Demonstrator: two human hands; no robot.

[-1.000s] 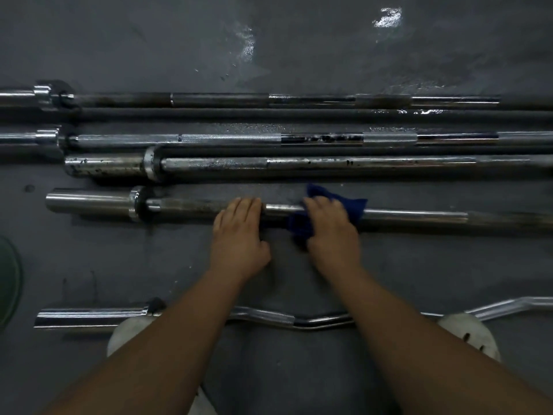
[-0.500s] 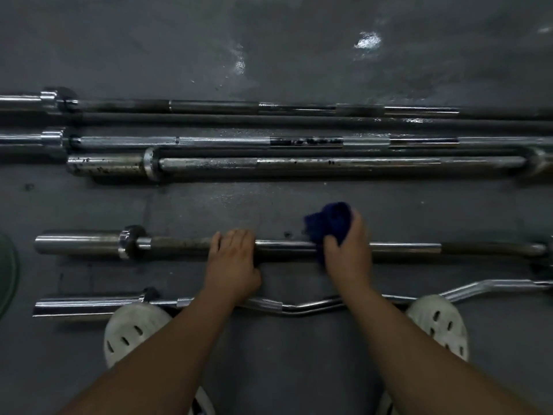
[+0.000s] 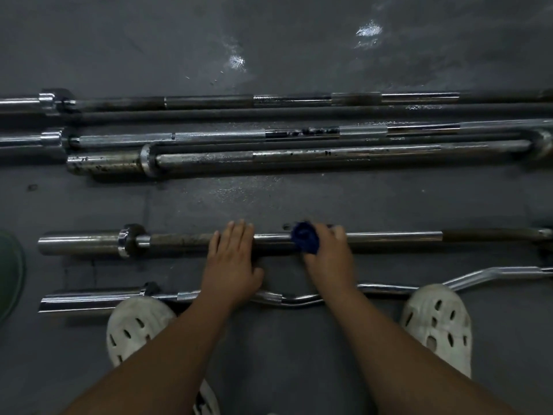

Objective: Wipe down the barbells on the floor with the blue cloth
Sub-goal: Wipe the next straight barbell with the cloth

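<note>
Blue cloth sits bunched on the shaft of the nearest straight barbell. My right hand closes its grip round both, fingers curled over the far side of the bar and the cloth pinched between palm and steel. My left hand lies flat over the same shaft just to the left, fingers straight and together, pressing down rather than clasping; a short bare run of chrome separates the two hands. Relation of note: the bar lies directly under both hands on the floor, its long axis running left to right across my front, parallel to the other barbells farther out and to the curl bar just in front of my shoes. Its sleeve and collar point to my left; the opposite end runs off to my right, toward the edge of view. Dull brown shaft shows between the collar and the left hand, and a second dark stretch lies beyond the chrome on the right. Judgement: any coming stroke has to travel along that axis, not across it. The right hand is nearer the right-hand stretch. The left hand blocks the cloth's path toward the collar and would have to lift or shift first. Risk noted: the bar may roll under a one-sided push.
</note>
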